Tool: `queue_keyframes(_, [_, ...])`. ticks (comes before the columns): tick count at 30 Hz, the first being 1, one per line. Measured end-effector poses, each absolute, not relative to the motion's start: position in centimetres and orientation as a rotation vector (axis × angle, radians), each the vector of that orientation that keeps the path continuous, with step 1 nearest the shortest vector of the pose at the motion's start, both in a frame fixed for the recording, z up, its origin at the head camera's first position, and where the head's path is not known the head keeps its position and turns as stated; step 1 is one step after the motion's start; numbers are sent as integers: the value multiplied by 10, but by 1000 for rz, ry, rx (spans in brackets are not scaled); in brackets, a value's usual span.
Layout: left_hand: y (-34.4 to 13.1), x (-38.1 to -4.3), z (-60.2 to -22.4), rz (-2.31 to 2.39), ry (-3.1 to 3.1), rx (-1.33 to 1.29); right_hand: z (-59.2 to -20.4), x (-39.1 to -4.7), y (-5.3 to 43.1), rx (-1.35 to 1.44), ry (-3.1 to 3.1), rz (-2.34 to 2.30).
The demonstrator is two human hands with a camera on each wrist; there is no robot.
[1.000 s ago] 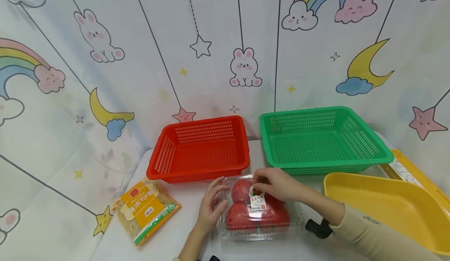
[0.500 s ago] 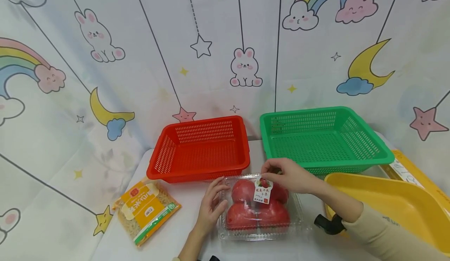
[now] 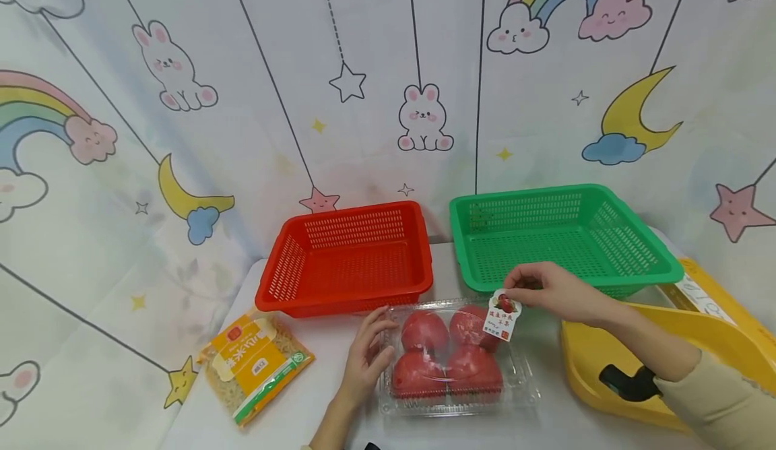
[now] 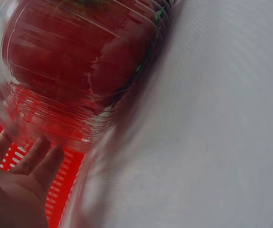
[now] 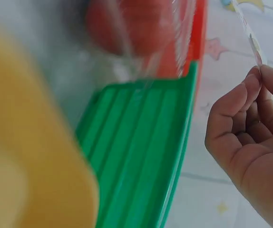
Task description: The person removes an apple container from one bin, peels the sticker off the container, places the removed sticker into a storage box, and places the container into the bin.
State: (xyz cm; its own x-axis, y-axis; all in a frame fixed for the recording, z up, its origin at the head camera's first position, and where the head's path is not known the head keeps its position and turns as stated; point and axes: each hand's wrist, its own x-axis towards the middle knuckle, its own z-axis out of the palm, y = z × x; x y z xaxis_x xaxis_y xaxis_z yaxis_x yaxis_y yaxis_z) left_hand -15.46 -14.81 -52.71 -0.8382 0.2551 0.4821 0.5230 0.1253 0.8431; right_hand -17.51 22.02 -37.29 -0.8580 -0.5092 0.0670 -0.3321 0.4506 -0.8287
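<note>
A clear plastic clamshell box (image 3: 461,408) sits on the white table, with several round red fruits (image 3: 419,372) inside. My left hand (image 3: 366,357) rests at the box's left side, its fingers loosely bent. In the left wrist view, the fingertips (image 4: 54,156) lie against the ridged plastic wall. Over the box's right back corner, my right hand (image 3: 560,294) pinches a small white label (image 3: 502,316) with red writing and a fruit picture between thumb and forefinger. From the right wrist view the label (image 5: 250,35) shows edge-on, its top corner in the pinch.
Behind the box stand a red basket (image 3: 275,298) and a green basket (image 3: 462,261). A yellow tub (image 3: 606,386) is at the right, under my right forearm. An orange packet of pasta-like pieces (image 3: 257,366) lies at the left. A patterned cloth (image 3: 364,32) hangs behind.
My right hand has drawn the label off the middle of the box lid, to the right and up. The fruits beneath now show uncovered. My left hand has stayed at the box.
</note>
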Motion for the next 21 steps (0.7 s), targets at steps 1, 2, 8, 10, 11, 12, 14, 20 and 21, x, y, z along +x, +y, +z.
queue_keyframes(1, [-148, -155, -527, -1784, -2177, -771, -373, -175, 226, -732, 2504, -1357])
queue_keyframes(2, [-148, -155, -527, -1782, -2175, -773, -373, -175, 232, -730, 2503, -1348])
queue_keyframes(8, [-147, -157, -528, -1785, -2164, -801, -380, -170, 269, -675, 2519, -1278])
queue_keyframes(10, [-146, -156, -527, -1791, -2161, -803, -382, -168, 282, -661, 2516, -1263])
queue_keyframes(11, [-146, -156, -527, -1792, -2160, -802, -384, -166, 290, -666, 2508, -1258])
queue_keyframes(12, [-145, -155, -526, -1794, -2159, -802, -386, -165, 297, -678, 2505, -1251])
queue_keyframes(14, [-145, -155, -525, -1796, -2155, -802, -390, -163, 312, -696, 2491, -1242])
queue_keyframes(20, [-145, -155, -524, -1797, -2162, -793, -408, -162, 352, -700, 2412, -1219])
queue_keyframes(21, [-145, -155, -524, -1796, -2164, -791, -411, -162, 357, -685, 2393, -1218])
